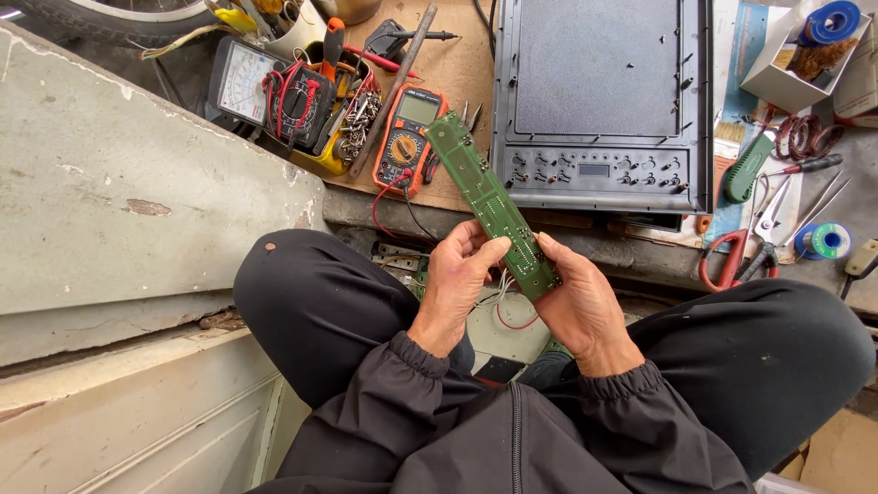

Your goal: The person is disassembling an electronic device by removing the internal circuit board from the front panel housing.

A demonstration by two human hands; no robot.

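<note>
- Fingers (476,252) of left hand (457,284) curl round near end of long green circuit board (489,201), thumb on top.
- Right hand (576,297) pinches same end from other side, thumb on edge.
- Board held above lap, tilted, far end over orange multimeter (407,137).
- Black appliance panel (599,101) on bench beyond; red-handled scissors (741,247) to its right.

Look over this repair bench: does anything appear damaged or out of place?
The long green circuit board is out of any housing, held by the left hand and right hand. The grey ledge has chipped, peeling paint.
</note>
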